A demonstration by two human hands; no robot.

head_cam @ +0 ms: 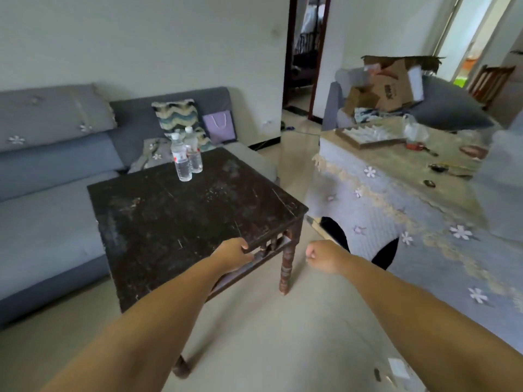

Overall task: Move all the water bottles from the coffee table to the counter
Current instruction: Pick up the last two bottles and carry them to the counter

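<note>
Two clear water bottles with white caps stand upright side by side at the far edge of the dark wooden coffee table (175, 222): the nearer bottle (180, 159) and the one behind it (194, 151). My left hand (233, 254) hovers over the table's near right edge with fingers curled, holding nothing. My right hand (321, 257) is a loose fist in the air, right of the table's corner, over the floor. Both hands are far from the bottles.
A grey sofa (51, 193) wraps the table's left and far sides, with a patterned cushion (178, 114) and a purple bag (219, 127). At right stands a cloth-covered surface (396, 176) with a tray (370, 135), small items and cardboard boxes (393, 86) behind. Tiled floor lies between.
</note>
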